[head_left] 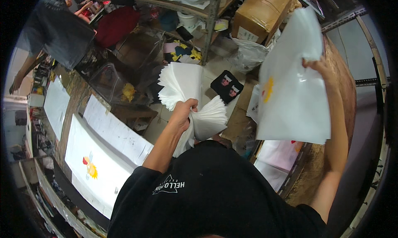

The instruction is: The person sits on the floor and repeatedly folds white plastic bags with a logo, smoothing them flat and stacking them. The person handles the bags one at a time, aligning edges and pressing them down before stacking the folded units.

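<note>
My left hand (185,112) is closed around a thick bunch of white sheets (185,79). The bunch is squeezed at its middle, and its edges fan out above and below the fist. Out to the right, my right hand (318,68) pinches the edge of a large translucent sheet (296,105), which hangs down with a yellow and red print at its left side. On the table at the left lies a white sheet (105,167) with a similar red and yellow print, apart from both hands.
More white sheets (57,103) lie along the left table. On the right, pinkish printed sheets (277,157) rest beside a wooden surface (309,171). A cardboard box (262,14), a plastic bag (251,53) and a black printed cloth (227,86) are ahead. Another person (54,34) stands at the far left.
</note>
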Action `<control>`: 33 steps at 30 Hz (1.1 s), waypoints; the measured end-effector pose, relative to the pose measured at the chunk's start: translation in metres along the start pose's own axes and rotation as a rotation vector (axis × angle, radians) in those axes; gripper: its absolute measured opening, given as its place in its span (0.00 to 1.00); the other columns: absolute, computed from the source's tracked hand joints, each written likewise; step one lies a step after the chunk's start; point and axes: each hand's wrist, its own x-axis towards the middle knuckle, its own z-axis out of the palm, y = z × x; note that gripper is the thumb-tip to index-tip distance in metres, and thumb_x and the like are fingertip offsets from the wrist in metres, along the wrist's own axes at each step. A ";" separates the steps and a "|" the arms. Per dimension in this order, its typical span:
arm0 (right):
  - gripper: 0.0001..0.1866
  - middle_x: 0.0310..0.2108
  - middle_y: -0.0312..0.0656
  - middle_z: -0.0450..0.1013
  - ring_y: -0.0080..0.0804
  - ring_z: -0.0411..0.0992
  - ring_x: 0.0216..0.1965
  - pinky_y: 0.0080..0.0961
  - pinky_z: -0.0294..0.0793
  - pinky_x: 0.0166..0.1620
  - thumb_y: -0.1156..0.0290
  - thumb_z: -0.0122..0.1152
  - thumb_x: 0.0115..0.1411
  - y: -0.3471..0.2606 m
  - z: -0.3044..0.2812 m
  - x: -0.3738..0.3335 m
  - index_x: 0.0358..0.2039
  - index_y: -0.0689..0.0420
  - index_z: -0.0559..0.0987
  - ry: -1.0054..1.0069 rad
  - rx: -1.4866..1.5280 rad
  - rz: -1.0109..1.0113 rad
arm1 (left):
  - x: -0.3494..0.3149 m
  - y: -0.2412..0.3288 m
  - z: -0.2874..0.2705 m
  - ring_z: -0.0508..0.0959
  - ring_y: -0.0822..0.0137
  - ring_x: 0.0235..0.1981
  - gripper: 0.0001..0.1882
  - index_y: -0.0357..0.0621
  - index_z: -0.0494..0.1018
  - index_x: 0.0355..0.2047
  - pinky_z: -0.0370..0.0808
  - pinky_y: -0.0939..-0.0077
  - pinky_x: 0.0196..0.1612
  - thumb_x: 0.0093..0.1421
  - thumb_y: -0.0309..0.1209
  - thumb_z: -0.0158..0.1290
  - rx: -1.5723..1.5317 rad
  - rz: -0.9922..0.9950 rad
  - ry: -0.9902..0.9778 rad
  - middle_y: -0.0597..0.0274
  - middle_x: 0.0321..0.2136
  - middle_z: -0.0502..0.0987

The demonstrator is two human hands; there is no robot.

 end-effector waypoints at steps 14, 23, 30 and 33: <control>0.31 0.38 0.39 0.73 0.25 0.71 0.39 0.23 0.69 0.46 0.74 0.58 0.50 0.128 0.157 0.023 0.57 0.63 0.66 -0.438 0.129 0.161 | -0.046 0.027 -0.038 0.62 0.76 0.20 0.10 0.43 0.69 0.19 0.56 0.78 0.28 0.53 0.32 0.53 0.433 0.117 -0.282 0.70 0.16 0.66; 0.28 0.41 0.43 0.72 0.28 0.72 0.39 0.25 0.71 0.44 0.74 0.63 0.51 0.215 0.253 0.015 0.53 0.64 0.67 -0.498 0.202 0.174 | -0.085 0.040 -0.025 0.66 0.74 0.23 0.12 0.37 0.72 0.27 0.61 0.77 0.29 0.55 0.35 0.56 0.448 0.071 -0.344 0.66 0.21 0.71; 0.38 0.46 0.45 0.71 0.31 0.71 0.44 0.28 0.71 0.48 0.67 0.70 0.52 0.187 0.277 -0.047 0.59 0.63 0.61 -0.533 0.314 0.219 | -0.052 0.005 -0.027 0.68 0.74 0.26 0.11 0.39 0.74 0.26 0.62 0.78 0.32 0.56 0.35 0.56 0.436 0.096 -0.253 0.67 0.22 0.71; 0.43 0.47 0.47 0.70 0.31 0.70 0.47 0.28 0.69 0.52 0.61 0.74 0.50 0.175 0.286 -0.075 0.60 0.63 0.59 -0.542 0.336 0.071 | -0.049 0.001 -0.019 0.69 0.73 0.25 0.12 0.38 0.74 0.27 0.64 0.76 0.31 0.57 0.36 0.56 0.347 0.047 -0.262 0.66 0.22 0.71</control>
